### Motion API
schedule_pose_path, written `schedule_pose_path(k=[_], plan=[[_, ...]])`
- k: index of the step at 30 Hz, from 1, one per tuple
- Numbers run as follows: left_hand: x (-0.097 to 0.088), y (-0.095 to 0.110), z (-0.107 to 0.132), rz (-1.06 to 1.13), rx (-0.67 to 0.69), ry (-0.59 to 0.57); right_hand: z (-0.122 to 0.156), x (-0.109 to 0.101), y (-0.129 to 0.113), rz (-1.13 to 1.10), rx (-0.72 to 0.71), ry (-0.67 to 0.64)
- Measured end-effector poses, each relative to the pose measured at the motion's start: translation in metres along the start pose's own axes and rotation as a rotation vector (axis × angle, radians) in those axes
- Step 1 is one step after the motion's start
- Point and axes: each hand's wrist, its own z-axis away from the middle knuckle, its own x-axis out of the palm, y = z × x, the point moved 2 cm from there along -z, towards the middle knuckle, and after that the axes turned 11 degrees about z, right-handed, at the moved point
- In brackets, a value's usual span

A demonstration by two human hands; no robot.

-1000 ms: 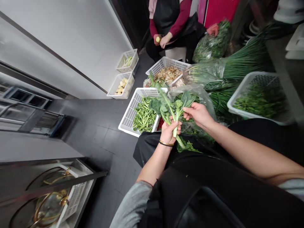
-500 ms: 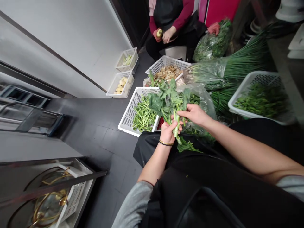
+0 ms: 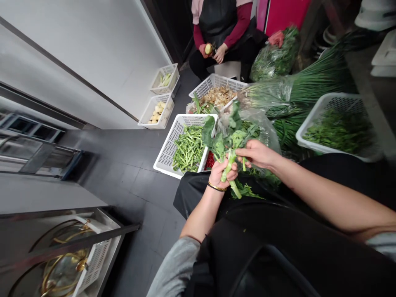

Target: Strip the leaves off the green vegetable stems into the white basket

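My left hand (image 3: 220, 173) is closed round the thick pale stems of leafy greens (image 3: 236, 140), whose broad leaves spread upward over the baskets. My right hand (image 3: 256, 153) pinches a small stem (image 3: 244, 163) beside the bunch, its fingertips close to the main stalk. Just left of my hands, a white basket (image 3: 168, 150) holds cut green stem pieces (image 3: 189, 149). Loose leaves (image 3: 246, 190) lie on my black apron below the stems. Behind the greens lies a clear plastic bag (image 3: 269, 128) with more greenery, partly hidden.
Opposite me a seated person (image 3: 221, 24) holds a peeled vegetable (image 3: 208, 49). A basket of brown peelings (image 3: 220, 95), long scallions (image 3: 321, 74) and a basket of leaves (image 3: 340, 132) stand around. Two small baskets (image 3: 157, 111) line the wall. Lower left is a metal rack (image 3: 117, 231).
The leafy tops have tilted and thinned on the left, and the stalks in my left hand now fan apart at their lower ends. My right hand has shifted slightly right and down.
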Motion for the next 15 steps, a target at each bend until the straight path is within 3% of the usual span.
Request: schedule_pose_path(k=[2,4,7,10,12,15], plan=[[-0.001,-0.005,-0.001,-0.053,0.012,0.002,-0.007,0.002,-0.002,0.061,-0.002,-0.042],[-0.001,-0.005,-0.003,-0.128,0.152,0.069,-0.011,0.009,-0.001,0.079,0.016,-0.026],[0.003,-0.003,-0.001,-0.175,0.341,0.143,-0.012,0.026,0.005,-0.201,0.046,0.007],[0.01,-0.004,0.002,-0.111,0.351,0.143,-0.008,0.04,0.009,-0.465,-0.015,0.061],[0.013,-0.006,0.004,-0.087,0.37,0.152,-0.004,0.043,0.008,-0.406,-0.042,0.078],[0.013,-0.01,0.003,-0.132,0.442,0.181,-0.002,0.036,0.002,-0.102,-0.064,0.178]])
